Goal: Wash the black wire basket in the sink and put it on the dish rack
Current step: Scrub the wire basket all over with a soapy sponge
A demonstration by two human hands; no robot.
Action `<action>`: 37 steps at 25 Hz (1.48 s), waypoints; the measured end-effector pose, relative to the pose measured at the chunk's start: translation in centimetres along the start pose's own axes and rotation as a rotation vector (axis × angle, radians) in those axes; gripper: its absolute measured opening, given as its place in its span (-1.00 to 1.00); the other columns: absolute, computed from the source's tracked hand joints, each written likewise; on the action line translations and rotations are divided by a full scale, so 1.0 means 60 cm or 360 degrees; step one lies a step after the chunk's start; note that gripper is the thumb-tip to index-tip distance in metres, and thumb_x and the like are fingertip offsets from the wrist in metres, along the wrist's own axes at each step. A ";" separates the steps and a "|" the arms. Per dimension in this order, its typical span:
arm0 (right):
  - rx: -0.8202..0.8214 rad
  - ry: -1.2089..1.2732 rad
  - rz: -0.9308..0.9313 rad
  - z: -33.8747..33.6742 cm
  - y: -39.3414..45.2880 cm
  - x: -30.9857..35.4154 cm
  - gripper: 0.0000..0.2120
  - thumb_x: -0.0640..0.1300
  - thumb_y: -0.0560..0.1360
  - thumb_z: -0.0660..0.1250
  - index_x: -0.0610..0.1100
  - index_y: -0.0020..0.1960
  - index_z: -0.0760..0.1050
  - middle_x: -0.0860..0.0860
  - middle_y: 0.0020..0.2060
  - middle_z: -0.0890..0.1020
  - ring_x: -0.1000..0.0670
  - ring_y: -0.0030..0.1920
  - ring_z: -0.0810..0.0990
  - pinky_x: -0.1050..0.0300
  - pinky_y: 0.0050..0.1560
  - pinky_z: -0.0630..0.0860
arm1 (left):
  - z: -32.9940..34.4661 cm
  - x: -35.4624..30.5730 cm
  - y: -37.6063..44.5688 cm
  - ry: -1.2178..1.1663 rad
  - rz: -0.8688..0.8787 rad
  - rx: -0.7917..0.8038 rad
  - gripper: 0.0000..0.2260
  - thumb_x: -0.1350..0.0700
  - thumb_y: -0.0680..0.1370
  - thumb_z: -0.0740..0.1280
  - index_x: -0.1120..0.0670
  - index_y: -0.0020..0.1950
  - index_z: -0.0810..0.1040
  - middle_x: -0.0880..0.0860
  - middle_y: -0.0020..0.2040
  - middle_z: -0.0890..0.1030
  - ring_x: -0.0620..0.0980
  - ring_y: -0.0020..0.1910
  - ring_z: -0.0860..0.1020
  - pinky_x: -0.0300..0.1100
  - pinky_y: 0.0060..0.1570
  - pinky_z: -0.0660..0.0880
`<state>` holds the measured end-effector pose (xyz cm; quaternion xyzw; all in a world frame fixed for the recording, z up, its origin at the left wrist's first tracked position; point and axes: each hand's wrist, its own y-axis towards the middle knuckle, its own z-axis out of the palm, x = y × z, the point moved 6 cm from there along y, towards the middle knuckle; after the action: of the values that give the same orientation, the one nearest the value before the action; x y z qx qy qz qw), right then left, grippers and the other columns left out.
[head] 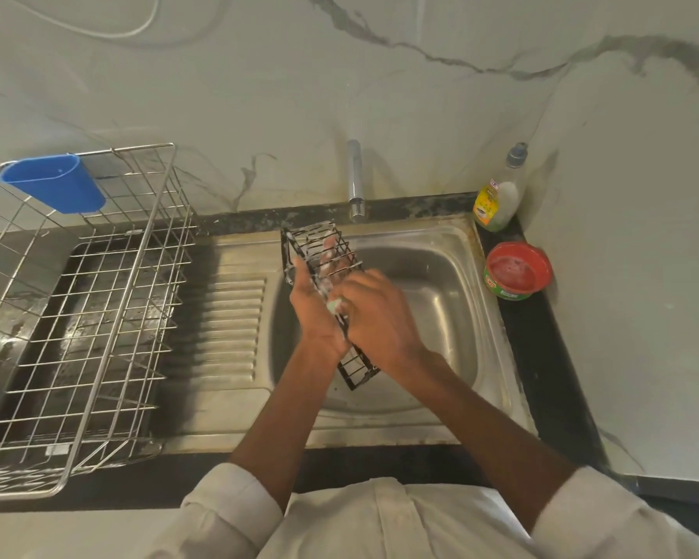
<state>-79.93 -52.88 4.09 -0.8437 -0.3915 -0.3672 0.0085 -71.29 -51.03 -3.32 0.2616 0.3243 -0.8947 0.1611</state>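
The black wire basket [358, 369], long and narrow and flecked with soap foam, hangs tilted over the steel sink [440, 316]. My left hand [317, 308] holds it from the left, with the fingers reaching up behind the wires. My right hand [380, 312] grips a small green sponge [335, 305] and presses it against the basket's middle. The basket's near end sticks out below both hands. To the left, the empty wire dish rack [97, 300] stands on the draining board.
A chrome tap [356, 187] stands behind the sink; no water stream is visible. A dish-soap bottle [501, 191] and a red tub of dish paste [517, 270] sit in the right corner. A blue cutlery cup [53, 183] hangs on the rack.
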 end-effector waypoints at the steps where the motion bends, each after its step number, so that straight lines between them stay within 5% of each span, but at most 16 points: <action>1: 0.0058 -0.0006 -0.0099 -0.003 -0.035 -0.001 -0.75 -0.40 0.40 0.45 -0.06 -0.09 0.66 0.07 -0.05 0.68 0.02 -0.03 0.56 0.12 -0.13 0.54 | -0.011 -0.011 0.008 0.0051 0.0029 -0.0058 -0.38 -0.42 0.65 0.16 0.03 0.24 0.76 0.15 0.22 0.68 0.15 0.11 0.67 0.08 0.18 0.58; 4: 0.0092 -0.0108 -0.0110 -0.020 -0.120 -0.038 -0.71 -0.40 0.44 0.46 -0.01 -0.06 0.66 0.15 -0.09 0.65 0.07 -0.06 0.54 0.14 -0.20 0.54 | -0.032 -0.027 0.008 0.0230 0.0017 -0.0252 -0.30 -0.46 0.65 0.06 0.03 0.37 0.67 0.18 0.29 0.71 0.23 0.23 0.68 0.23 0.24 0.59; 8: -0.0327 0.0422 0.0786 -0.029 -0.110 -0.115 -0.82 -0.32 0.58 0.38 -0.04 0.01 0.61 0.08 0.00 0.62 0.11 -0.02 0.62 0.39 -0.12 0.47 | -0.032 -0.024 -0.005 0.0290 0.0031 -0.0370 -0.34 -0.43 0.67 0.10 0.07 0.32 0.64 0.26 0.23 0.72 0.28 0.21 0.70 0.32 0.23 0.61; 11: -0.0497 0.0654 0.1086 -0.018 -0.098 -0.120 -0.81 -0.33 0.63 0.29 -0.05 0.06 0.53 0.04 -0.02 0.62 0.14 -0.06 0.59 0.54 -0.21 0.39 | -0.025 -0.016 -0.015 0.0257 -0.0027 -0.0309 -0.54 -0.23 0.68 0.33 0.10 0.38 0.60 0.25 0.32 0.67 0.29 0.29 0.67 0.33 0.28 0.59; 14: -0.0598 0.0687 0.1103 -0.018 -0.087 -0.112 -0.76 -0.36 0.62 0.27 -0.03 0.07 0.53 0.07 -0.04 0.63 0.20 -0.05 0.59 0.49 -0.17 0.45 | -0.022 0.010 -0.022 0.0478 -0.0126 -0.0185 -0.63 0.01 0.60 0.47 0.14 0.35 0.61 0.20 0.30 0.66 0.17 0.25 0.65 0.16 0.17 0.62; 17: -0.0596 0.0558 0.0931 -0.009 -0.084 -0.098 -0.73 -0.38 0.60 0.28 -0.02 0.05 0.53 0.10 -0.04 0.61 0.09 -0.02 0.63 0.33 -0.10 0.54 | -0.016 0.039 -0.038 0.0554 -0.0298 -0.0087 -0.73 -0.06 0.65 0.38 0.11 0.21 0.65 0.13 0.12 0.73 0.07 0.02 0.69 -0.05 -0.08 0.62; 19: -0.0576 0.0423 0.0739 -0.016 -0.083 -0.095 -0.76 -0.38 0.57 0.33 -0.04 0.04 0.55 0.11 -0.03 0.57 0.07 -0.05 0.61 0.27 -0.10 0.55 | -0.020 0.048 -0.041 0.0482 -0.0319 -0.0038 -0.61 -0.15 0.70 0.27 0.12 0.25 0.68 0.17 0.20 0.71 0.12 0.10 0.68 -0.05 -0.12 0.62; 23: -0.0696 -0.0024 0.0720 -0.065 -0.058 -0.102 -0.83 -0.28 0.53 0.39 -0.05 0.03 0.64 0.04 0.00 0.57 -0.04 0.01 0.57 -0.01 -0.10 0.58 | -0.016 0.057 -0.034 0.0401 -0.0277 0.0038 -0.44 -0.29 0.71 0.15 0.09 0.40 0.67 0.16 0.34 0.69 0.15 0.37 0.62 0.15 0.10 0.62; 27: -0.0493 -0.0187 0.0190 -0.051 -0.043 -0.032 -0.88 -0.22 0.46 0.40 -0.10 -0.06 0.69 -0.01 -0.12 0.66 -0.07 -0.10 0.60 0.08 -0.22 0.56 | -0.006 0.053 -0.032 0.0337 -0.0297 -0.0023 -0.16 -0.54 0.58 0.06 0.12 0.40 0.66 0.15 0.10 0.74 0.15 0.12 0.70 0.02 0.07 0.65; 31: -0.0204 -0.0270 0.0600 -0.055 -0.019 -0.055 -0.88 -0.19 0.56 0.40 -0.05 0.03 0.69 -0.01 -0.05 0.66 -0.06 0.02 0.59 0.05 -0.07 0.57 | -0.022 0.060 -0.030 0.0654 -0.0211 -0.0120 0.01 -0.69 0.41 -0.02 0.07 0.35 0.67 0.14 0.22 0.74 0.18 0.32 0.66 0.18 0.35 0.55; 33: -0.0017 -0.0256 0.0478 -0.036 -0.018 -0.032 -0.88 -0.17 0.55 0.39 -0.03 -0.01 0.69 0.01 -0.06 0.64 -0.05 0.03 0.57 0.04 -0.04 0.55 | -0.022 0.067 -0.036 0.0687 -0.0222 -0.0101 -0.05 -0.66 0.45 -0.05 0.08 0.21 0.70 0.13 0.13 0.74 0.15 0.25 0.68 0.07 0.27 0.60; 37: -0.0243 -0.0321 0.0683 -0.057 -0.005 -0.080 -0.86 -0.18 0.54 0.42 0.02 0.00 0.71 0.04 -0.09 0.71 -0.02 -0.03 0.64 0.07 -0.08 0.58 | -0.020 0.057 -0.034 0.0775 -0.0208 -0.0051 0.00 -0.66 0.43 -0.14 0.00 0.41 0.63 0.06 0.31 0.71 0.15 0.34 0.65 0.32 0.43 0.46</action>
<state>-84.25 -56.85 3.48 -0.9381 -0.1734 -0.2994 -0.0165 -74.55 -49.13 -5.07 0.4453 0.3839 -0.8085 0.0242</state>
